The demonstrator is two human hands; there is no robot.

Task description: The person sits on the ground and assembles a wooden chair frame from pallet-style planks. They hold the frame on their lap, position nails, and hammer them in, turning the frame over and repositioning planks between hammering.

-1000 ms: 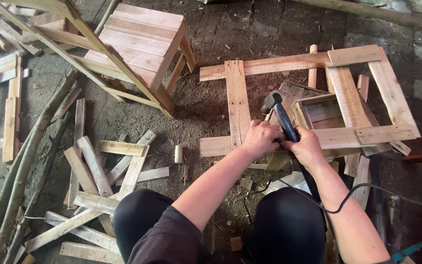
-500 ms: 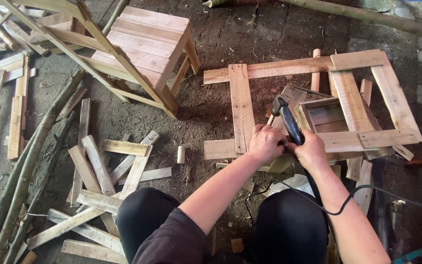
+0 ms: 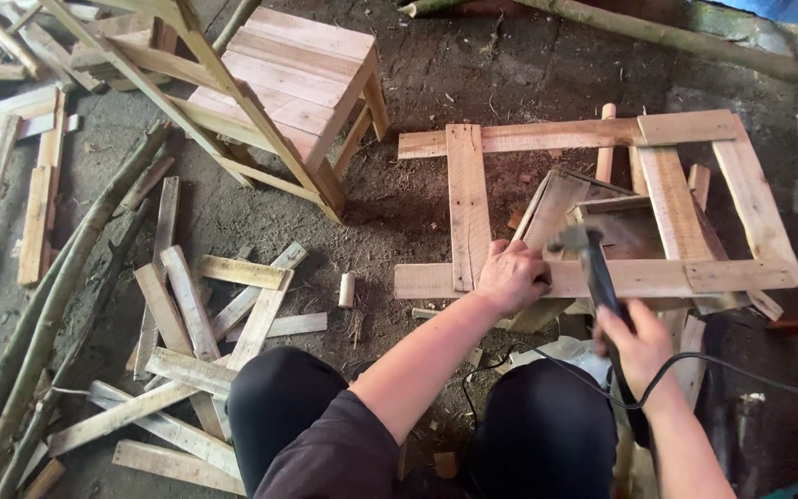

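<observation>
Now the right hand (image 3: 637, 344) grips a dark-handled hammer (image 3: 593, 268), the left hand (image 3: 510, 275) pressing the pale slatted frame (image 3: 473, 203).

The frame (image 3: 602, 268) is bare, unpainted wood, rough-sawn and matt, with visible grain and a reddish-tan tone; its slats look dry and unsanded. The left hand (image 3: 510, 275) presses on this raw timber. The hammer (image 3: 593, 263) in the right hand (image 3: 637, 344) has a dull, dark metal head and a black handle with a slight sheen, like rubber or plastic. The stool (image 3: 297, 69) is of the same unfinished planks, a little smoother and paler on top. The loose offcuts (image 3: 187, 314) are splintery, greyish wood. The floor (image 3: 399, 203) is packed earth, gritty and matt.
</observation>
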